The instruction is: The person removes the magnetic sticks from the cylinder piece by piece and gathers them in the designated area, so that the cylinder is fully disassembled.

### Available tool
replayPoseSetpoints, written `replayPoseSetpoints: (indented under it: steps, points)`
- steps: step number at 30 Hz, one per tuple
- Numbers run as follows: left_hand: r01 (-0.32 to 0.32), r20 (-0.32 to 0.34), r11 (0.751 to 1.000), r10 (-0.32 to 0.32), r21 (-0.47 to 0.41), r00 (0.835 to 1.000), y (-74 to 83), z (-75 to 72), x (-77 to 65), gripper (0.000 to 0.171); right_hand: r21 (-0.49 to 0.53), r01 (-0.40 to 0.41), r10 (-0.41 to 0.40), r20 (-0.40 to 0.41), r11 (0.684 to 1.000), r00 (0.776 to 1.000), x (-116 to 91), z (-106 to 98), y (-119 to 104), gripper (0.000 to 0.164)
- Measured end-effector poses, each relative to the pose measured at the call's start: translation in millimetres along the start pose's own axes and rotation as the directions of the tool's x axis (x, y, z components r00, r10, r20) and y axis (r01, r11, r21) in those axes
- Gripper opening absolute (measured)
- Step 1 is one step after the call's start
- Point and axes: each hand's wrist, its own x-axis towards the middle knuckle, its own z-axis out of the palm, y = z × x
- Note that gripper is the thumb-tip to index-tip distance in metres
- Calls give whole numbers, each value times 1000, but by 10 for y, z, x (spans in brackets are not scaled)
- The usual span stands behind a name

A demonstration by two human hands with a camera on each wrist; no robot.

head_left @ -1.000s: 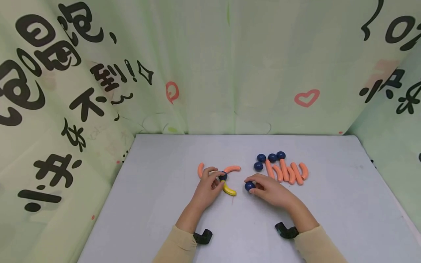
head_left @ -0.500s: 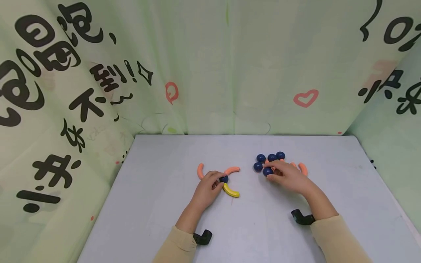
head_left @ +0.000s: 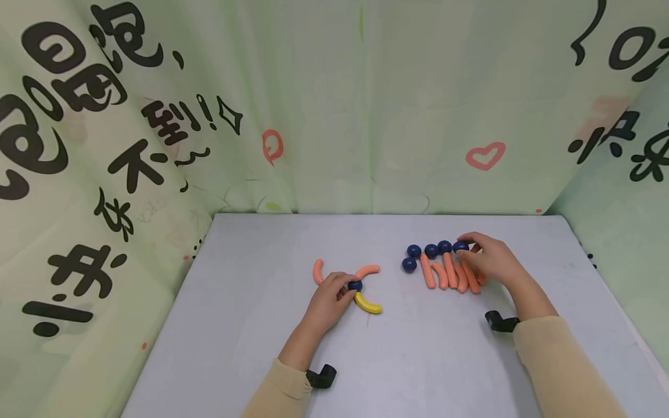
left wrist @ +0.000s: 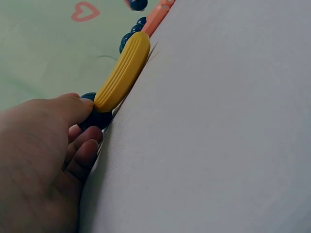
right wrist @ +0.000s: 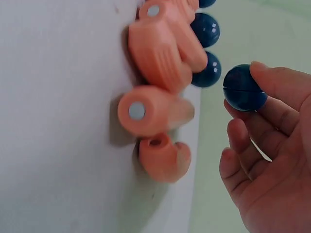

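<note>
My left hand (head_left: 329, 299) pinches a blue ball (head_left: 355, 285) low at the table. A yellow curved stick (left wrist: 124, 73) points toward me from that ball, and an orange curved stick (head_left: 368, 270) reaches away to the right. Another orange curved stick (head_left: 317, 271) shows just beyond the left hand, its near end hidden. Between thumb and fingers, my right hand (head_left: 491, 259) holds a second blue ball (right wrist: 243, 88). In the right wrist view this ball is raised beside a row of orange sticks (right wrist: 153, 53), some with grey discs in their ends.
Several blue balls (head_left: 431, 251) line the far side of the orange stick group, with one ball (head_left: 409, 265) nearer at its left. The white table (head_left: 397, 360) ends at a green printed curtain (head_left: 329, 104). Black wrist cameras (head_left: 321, 377) sit on both arms.
My right hand has carried its blue ball from the middle of the table, over the orange sticks, to the far right end of the ball row. The left hand stays nearly still.
</note>
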Motion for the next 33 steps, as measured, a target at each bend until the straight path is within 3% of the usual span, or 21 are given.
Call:
replayPoseSetpoints:
  steps: [12,19,33]
  points:
    - [-13,6,1000,13,11,1000,0,-19,5,27,1,-69,69,4,998,998,207,10,227,59]
    - [-37,19,999,37,10,999,29,-36,-14,27,22,-89,88,48,996,995,229,37,263,61]
    - [-38,37,997,36,67,999,5,-12,-25,37,15,-70,69,59,997,996,200,49,233,60]
